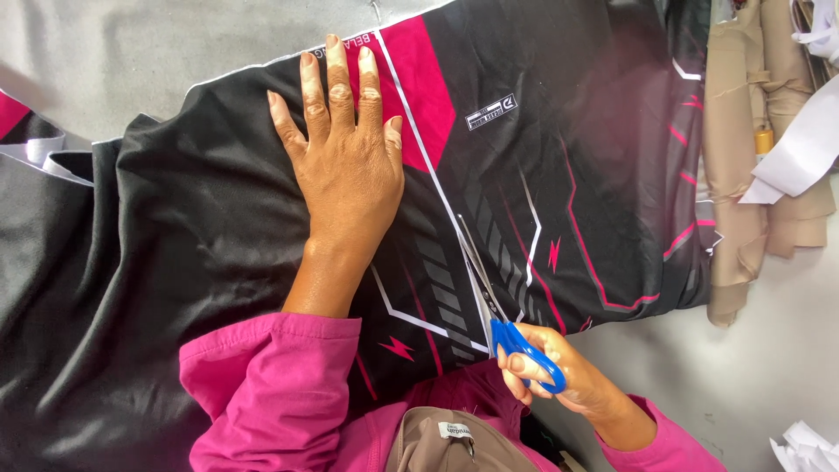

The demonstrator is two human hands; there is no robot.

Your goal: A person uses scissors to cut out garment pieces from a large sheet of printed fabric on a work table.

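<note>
Blue-handled scissors (498, 315) – tips up-left, w/ seam

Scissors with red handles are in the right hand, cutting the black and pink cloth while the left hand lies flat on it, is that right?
Not quite: the handles of the scissors are blue, not red, as the head view shows. The rest holds: the right hand grips them with the blades in the black and pink cloth, and the left hand lies flat on it.

Left hand (345, 166) flat, fingers spread; right hand (551, 371) curled, gripping.
</note>
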